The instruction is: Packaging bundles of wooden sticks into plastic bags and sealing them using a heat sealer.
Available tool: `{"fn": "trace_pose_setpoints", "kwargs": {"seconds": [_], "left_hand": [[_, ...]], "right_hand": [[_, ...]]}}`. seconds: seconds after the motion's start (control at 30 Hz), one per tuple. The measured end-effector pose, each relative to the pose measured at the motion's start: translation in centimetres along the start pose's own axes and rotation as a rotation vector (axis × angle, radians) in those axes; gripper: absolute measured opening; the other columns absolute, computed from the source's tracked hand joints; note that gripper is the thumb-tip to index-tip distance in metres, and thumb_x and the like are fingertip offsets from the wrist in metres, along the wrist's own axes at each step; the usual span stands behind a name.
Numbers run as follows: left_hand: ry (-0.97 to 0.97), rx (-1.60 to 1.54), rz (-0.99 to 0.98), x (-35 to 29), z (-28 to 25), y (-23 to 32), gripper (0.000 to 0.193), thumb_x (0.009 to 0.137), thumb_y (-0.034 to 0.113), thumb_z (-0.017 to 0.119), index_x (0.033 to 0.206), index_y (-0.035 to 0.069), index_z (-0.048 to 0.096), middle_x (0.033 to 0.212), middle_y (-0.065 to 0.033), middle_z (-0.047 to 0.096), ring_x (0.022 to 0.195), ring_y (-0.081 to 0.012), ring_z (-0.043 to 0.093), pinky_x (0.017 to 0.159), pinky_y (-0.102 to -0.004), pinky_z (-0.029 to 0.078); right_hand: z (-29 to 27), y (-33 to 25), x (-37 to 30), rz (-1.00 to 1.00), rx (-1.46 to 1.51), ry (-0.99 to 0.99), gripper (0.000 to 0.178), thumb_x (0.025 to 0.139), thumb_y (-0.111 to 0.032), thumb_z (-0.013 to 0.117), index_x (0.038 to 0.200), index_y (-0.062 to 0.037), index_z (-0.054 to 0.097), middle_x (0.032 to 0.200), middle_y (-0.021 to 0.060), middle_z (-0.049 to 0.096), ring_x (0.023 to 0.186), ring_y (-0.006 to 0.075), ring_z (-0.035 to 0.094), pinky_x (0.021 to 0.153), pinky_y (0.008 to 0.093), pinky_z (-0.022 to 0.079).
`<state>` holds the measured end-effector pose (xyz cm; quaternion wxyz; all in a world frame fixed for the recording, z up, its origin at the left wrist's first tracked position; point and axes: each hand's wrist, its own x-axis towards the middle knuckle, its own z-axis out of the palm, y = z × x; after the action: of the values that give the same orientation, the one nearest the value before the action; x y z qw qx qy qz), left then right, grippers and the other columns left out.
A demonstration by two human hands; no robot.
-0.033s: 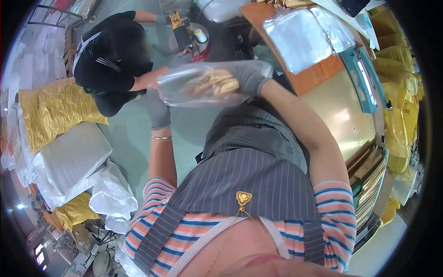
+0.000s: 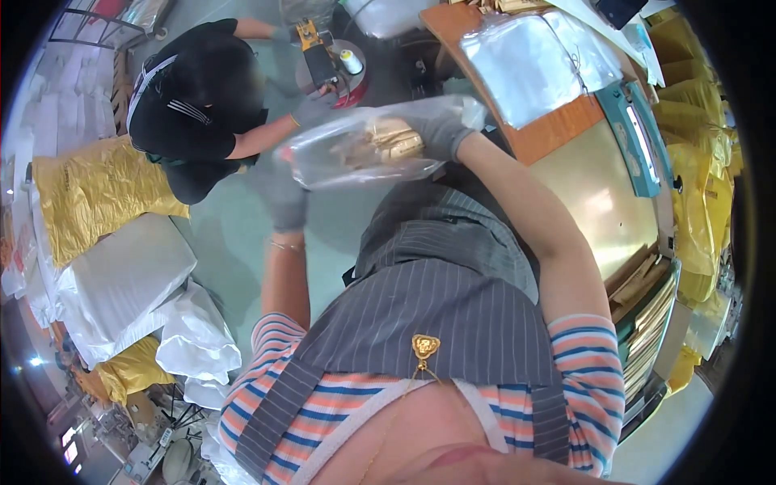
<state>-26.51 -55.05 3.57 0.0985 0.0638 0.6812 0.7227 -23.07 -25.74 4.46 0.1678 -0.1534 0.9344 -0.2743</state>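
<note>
A long clear plastic bag (image 2: 347, 166) stretches between my hands, above the floor. Inside it shows a bundle of tan, papery pieces (image 2: 394, 139); their exact kind is hard to make out. My right hand (image 2: 440, 137), in a grey glove, is closed on the bag's right part beside the bundle, its fingertips partly hidden by the film. My left hand (image 2: 287, 198), also gloved in grey, is at the bag's left end. Motion blurs its fingers, so their grip does not show.
A crouching co-worker (image 2: 198, 105) in black reaches toward a yellow-and-black tool (image 2: 315, 52) beside a thread cone (image 2: 351, 62). At right, clear bags (image 2: 525, 65) lie on a wooden table (image 2: 558, 145) by a teal sealer (image 2: 630, 137). Yellow sacks (image 2: 105, 190) and white sacks (image 2: 129, 283) are piled left.
My left hand has shifted slightly right and toward me, and is more blurred. The bag's left end has moved a little with it; its right end has lifted slightly away from me.
</note>
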Motion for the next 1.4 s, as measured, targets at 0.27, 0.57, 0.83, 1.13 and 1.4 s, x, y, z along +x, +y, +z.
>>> {"fn": "trace_pose_setpoints", "kwargs": {"seconds": [0.27, 0.57, 0.83, 1.13, 1.4], "left_hand": [[0.303, -0.021, -0.051, -1.6, 1.6, 3.2, 0.022, 0.091, 0.011, 0.054, 0.104, -0.005, 0.061, 0.09, -0.009, 0.061, 0.085, -0.0152, 0.054, 0.075, -0.0309, 0.043], [-0.019, 0.175, -0.107, -1.2, -0.7, 4.4, 0.029, 0.094, 0.024, 0.052, 0.076, 0.003, 0.058, 0.066, 0.0012, 0.052, 0.057, -0.0066, 0.045, 0.053, -0.0231, 0.037], [0.027, 0.644, 0.542, 3.7, 8.8, 14.7, 0.027, 0.087, 0.013, 0.063, 0.107, -0.004, 0.06, 0.096, -0.0082, 0.064, 0.085, -0.0137, 0.058, 0.074, -0.0249, 0.046], [-1.091, 0.804, 0.914, 16.2, 33.5, -0.3, 0.027, 0.08, 0.027, 0.066, 0.092, 0.003, 0.066, 0.085, -0.0104, 0.067, 0.078, -0.0193, 0.063, 0.075, -0.0312, 0.047], [-1.206, 0.958, 0.734, 15.8, 38.0, 2.2, 0.021, 0.085, 0.02, 0.057, 0.087, 0.0, 0.062, 0.074, -0.0099, 0.063, 0.071, -0.0172, 0.059, 0.069, -0.0322, 0.046]], "right_hand": [[-3.8, 4.4, -1.0, 0.15, -0.202, -0.071, 0.052, 0.074, -0.031, 0.067, 0.122, -0.015, 0.057, 0.113, 0.0153, 0.062, 0.109, 0.0285, 0.057, 0.094, 0.0361, 0.043], [-10.5, -1.0, -1.0, 0.087, -0.576, -0.244, 0.065, 0.058, -0.037, 0.071, 0.118, -0.0154, 0.058, 0.114, 0.0151, 0.06, 0.111, 0.0274, 0.055, 0.093, 0.036, 0.042], [-5.3, 2.9, -18.6, 0.377, -0.082, 1.042, 0.057, 0.079, -0.031, 0.068, 0.127, -0.0061, 0.048, 0.121, 0.0174, 0.053, 0.115, 0.0322, 0.05, 0.097, 0.0393, 0.04], [8.4, 2.6, -28.6, 0.829, -0.296, 1.066, 0.041, 0.085, -0.025, 0.06, 0.12, -0.0039, 0.053, 0.13, 0.017, 0.05, 0.121, 0.0351, 0.046, 0.102, 0.0429, 0.036], [9.1, 2.8, -29.8, 0.889, -0.257, 1.163, 0.041, 0.083, -0.026, 0.062, 0.117, -0.0052, 0.056, 0.127, 0.0159, 0.053, 0.119, 0.0361, 0.048, 0.103, 0.044, 0.034]]}}
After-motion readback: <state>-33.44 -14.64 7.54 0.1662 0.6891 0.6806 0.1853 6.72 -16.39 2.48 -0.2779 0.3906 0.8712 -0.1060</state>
